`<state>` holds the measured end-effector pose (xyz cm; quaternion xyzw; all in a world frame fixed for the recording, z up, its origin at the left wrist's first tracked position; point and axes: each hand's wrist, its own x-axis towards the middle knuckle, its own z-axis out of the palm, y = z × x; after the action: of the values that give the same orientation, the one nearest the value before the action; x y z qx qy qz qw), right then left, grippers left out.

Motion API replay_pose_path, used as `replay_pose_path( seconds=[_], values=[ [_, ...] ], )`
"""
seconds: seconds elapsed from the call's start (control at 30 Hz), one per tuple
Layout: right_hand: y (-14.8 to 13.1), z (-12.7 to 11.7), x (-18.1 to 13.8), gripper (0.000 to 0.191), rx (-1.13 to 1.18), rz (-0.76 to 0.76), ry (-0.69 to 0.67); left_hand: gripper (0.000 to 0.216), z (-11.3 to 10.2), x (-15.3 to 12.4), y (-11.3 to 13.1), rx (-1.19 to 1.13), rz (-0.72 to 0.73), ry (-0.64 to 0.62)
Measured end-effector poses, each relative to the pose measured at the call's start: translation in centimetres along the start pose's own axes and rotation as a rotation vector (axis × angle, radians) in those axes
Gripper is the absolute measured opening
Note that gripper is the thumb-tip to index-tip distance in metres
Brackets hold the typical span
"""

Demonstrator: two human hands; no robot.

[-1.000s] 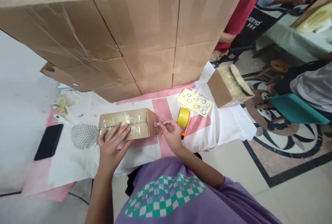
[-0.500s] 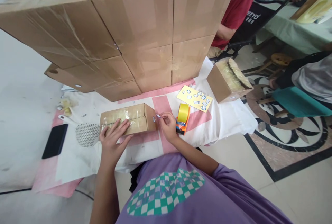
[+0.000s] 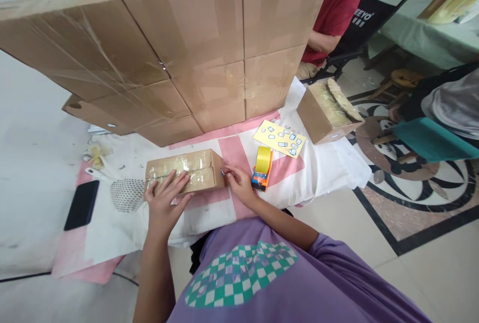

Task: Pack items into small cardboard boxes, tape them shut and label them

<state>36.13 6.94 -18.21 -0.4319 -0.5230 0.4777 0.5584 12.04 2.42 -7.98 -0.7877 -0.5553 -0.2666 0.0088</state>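
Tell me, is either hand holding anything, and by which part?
The left hand lies flat on the small cardboard box's taped top. The right hand's fingertips pinch something tiny at the box's right end; it cannot be made out.

The right hand (image 3: 238, 183) has brought its small sticker (image 3: 223, 171) up against the box (image 3: 185, 171) end.

This looks like a packing room set up inside a hall. Sealed cardboard boxes (image 3: 157, 48) are stacked high on a cloth-covered table (image 3: 337, 173) (a tape dispenser (image 3: 262, 167) lies there), and other people sit at a nearby table on a patterned marble floor (image 3: 419, 203).
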Motion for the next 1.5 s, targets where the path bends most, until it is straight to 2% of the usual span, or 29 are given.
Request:
replay_pose_path(
  seconds=[0.1, 0.23, 0.53, 0.73, 0.93, 1.07, 1.17, 1.23, 1.27, 1.33, 1.37, 1.43, 1.5],
  values=[
    [1.3, 0.2, 0.3, 0.025, 0.055, 0.099, -0.006, 0.043, 0.1, 0.0, 0.0, -0.002, 0.014, -0.016],
    [2.4, 0.3, 0.8, 0.025, 0.055, 0.083, -0.052, 0.045, 0.2, 0.0, -0.3, -0.004, 0.021, -0.044],
    [0.8, -0.5, 1.8, 0.007, -0.035, 0.031, -0.245, 0.043, -0.4, -0.2, -1.4, -0.013, 0.057, -0.082],
    [0.8, 0.2, 1.3, 0.005, -0.027, 0.064, -0.166, 0.043, -0.5, -0.1, -1.5, 0.003, 0.025, -0.097],
    [0.6, 0.5, 1.4, 0.008, -0.036, 0.084, -0.182, 0.039, -0.5, 0.1, -1.6, 0.003, 0.046, -0.101],
    [-2.0, 0.3, 0.3, 0.011, -0.063, 0.069, -0.149, 0.039, -0.6, 0.2, -1.7, 0.017, 0.043, -0.09],
    [-6.3, -3.1, 0.6, 0.011, -0.181, -0.048, -0.167, 0.041, -0.5, 0.2, -1.7, 0.024, 0.034, -0.083],
    [-9.2, -7.3, 2.8, 0.012, -0.356, -0.125, -0.154, 0.041, -0.5, 0.2, -1.6, 0.025, 0.041, -0.082],
    [-10.2, -9.6, 4.5, 0.013, -0.477, -0.114, -0.119, 0.041, -0.4, 0.3, -1.6, 0.025, 0.045, -0.079],
    [-11.1, -14.0, 8.9, 0.018, -0.871, 0.09, -0.019, 0.041, -0.4, 0.5, -1.6, 0.023, 0.046, -0.066],
    [-10.9, -15.7, 11.1, 0.022, -1.081, 0.258, -0.044, 0.041, -0.4, 0.6, -1.6, 0.021, 0.046, -0.065],
    [-9.5, -17.7, 14.9, 0.018, -1.2, 0.407, -0.09, 0.041, -0.3, 0.7, -1.7, 0.019, 0.05, -0.068],
    [-7.8, -18.1, 17.2, 0.014, -1.265, 0.479, -0.118, 0.041, -0.2, 0.8, -1.9, 0.021, 0.056, -0.078]
  ],
)
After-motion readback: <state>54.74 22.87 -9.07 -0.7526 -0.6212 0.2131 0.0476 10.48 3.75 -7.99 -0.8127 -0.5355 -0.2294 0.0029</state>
